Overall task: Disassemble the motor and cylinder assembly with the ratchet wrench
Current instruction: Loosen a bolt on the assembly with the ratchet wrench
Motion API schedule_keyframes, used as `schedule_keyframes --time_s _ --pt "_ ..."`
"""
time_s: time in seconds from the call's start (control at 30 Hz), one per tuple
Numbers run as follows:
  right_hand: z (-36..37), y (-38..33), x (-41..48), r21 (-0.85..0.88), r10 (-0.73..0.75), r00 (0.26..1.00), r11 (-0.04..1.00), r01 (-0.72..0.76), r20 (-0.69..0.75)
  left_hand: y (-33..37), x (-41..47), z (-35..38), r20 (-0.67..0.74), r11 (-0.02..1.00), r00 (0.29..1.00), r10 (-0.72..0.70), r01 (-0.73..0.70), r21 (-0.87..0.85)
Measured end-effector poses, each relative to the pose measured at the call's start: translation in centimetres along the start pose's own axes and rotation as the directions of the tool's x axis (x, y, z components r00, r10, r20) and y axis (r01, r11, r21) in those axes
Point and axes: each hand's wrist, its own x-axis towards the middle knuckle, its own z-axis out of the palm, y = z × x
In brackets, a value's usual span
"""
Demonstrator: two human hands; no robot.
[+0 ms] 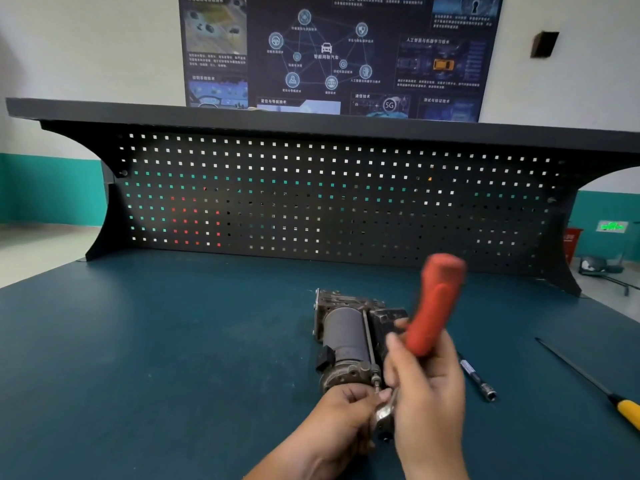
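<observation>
The motor and cylinder assembly (346, 336) lies on the blue bench, a grey motor can with a long bolt along its right side. My right hand (427, 393) grips the ratchet wrench (434, 306) by its red handle, which points up and away, blurred. The wrench's metal head (384, 415) sits low at the assembly's near end. My left hand (341, 415) pinches at the wrench head and the bolt end there. What exactly the fingertips pinch is hidden.
A socket extension bar (479, 381) lies right of my right hand. A long screwdriver with a yellow handle (627, 412) lies at the far right. A black pegboard (329, 199) stands at the back of the bench (156, 341).
</observation>
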Motion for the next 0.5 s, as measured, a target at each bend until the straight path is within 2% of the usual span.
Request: schedule_keyframes --time_s 0.07,0.13,0.23,0.3,0.4,0.5 --pt "-0.5 -0.3 0.5 0.176 0.034 0.994 0.984 -0.015 -0.103 0.4 -0.1 0.5 0.014 0.999 1.0 -0.017 0.017 -0.042" --pt "-0.6 -0.7 1.0 0.269 0.074 0.976 0.963 -0.017 -0.206 0.9 -0.6 0.8 0.004 0.999 0.999 -0.039 0.039 -0.033" --pt "-0.6 -0.9 1.2 0.318 0.119 0.933 0.948 -0.005 -0.339 1.1 -0.6 0.7 0.011 0.995 0.998 -0.062 0.063 -0.074" --pt "-0.5 -0.9 1.2 0.311 0.103 0.925 0.95 0.017 -0.366 1.2 -0.7 0.8 0.025 0.992 0.997 -0.077 0.079 -0.094" --pt "-0.2 -0.6 0.9 0.251 0.011 0.964 0.966 0.058 -0.265 1.4 -0.8 0.8 0.049 0.99 0.996 -0.068 0.074 -0.123" --pt "0.1 -0.2 0.0 0.044 -0.105 0.994 0.994 0.105 0.011 1.3 -1.0 0.9 0.089 0.991 0.993 -0.081 0.09 -0.097"
